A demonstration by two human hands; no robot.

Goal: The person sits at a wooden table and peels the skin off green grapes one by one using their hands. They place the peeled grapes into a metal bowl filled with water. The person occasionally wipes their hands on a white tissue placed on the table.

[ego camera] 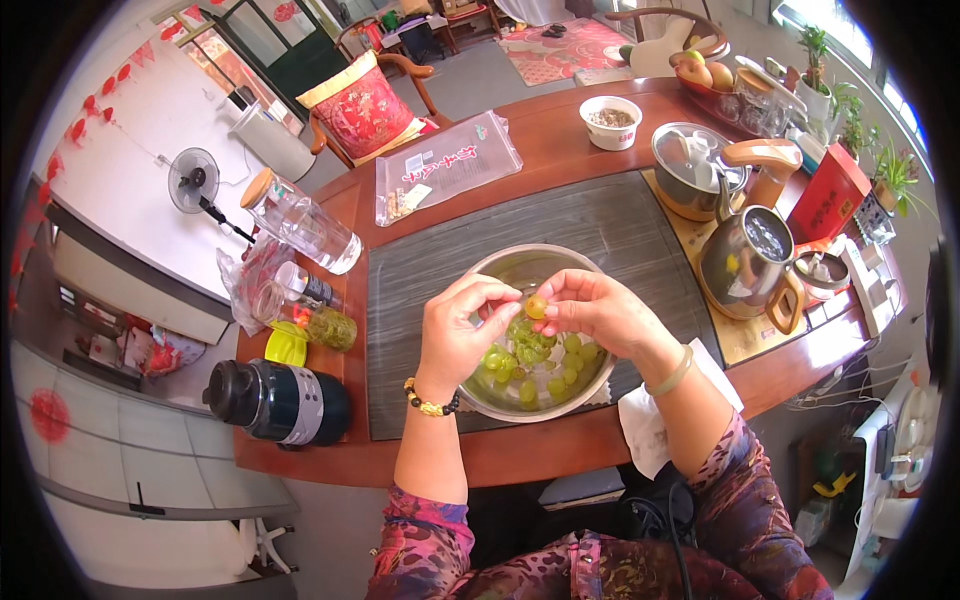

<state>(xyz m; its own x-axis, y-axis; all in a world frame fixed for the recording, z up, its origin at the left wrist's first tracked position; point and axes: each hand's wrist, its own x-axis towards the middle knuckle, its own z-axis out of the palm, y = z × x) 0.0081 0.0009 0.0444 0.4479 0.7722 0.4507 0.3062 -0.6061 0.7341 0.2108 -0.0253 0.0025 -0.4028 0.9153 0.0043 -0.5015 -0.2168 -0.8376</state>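
Above a stainless steel bowl (480,406), my right hand (596,307) pinches a yellow-green grape (535,306) between thumb and fingers. A small brownish spot shows on this grape. My left hand (465,319) is just left of it, thumb and forefinger tips close together; whether something tiny sits between them I cannot tell. Several loose green grapes (556,386) lie in the bowl, and a green stem cluster (531,346) is in its middle, partly under my hands. The bowl rests on a dark slate-like board (427,300) set on a reddish wooden table (525,461).
To the right stand an open kettle (746,259) and a lidded glass pot (694,169). White tissue (645,431) lies under my right forearm. At left are a dark thermos (289,401), a glass jar (330,326) and a water bottle (307,225). Beyond lie a plastic bag (450,165) and a paper tub (609,135).
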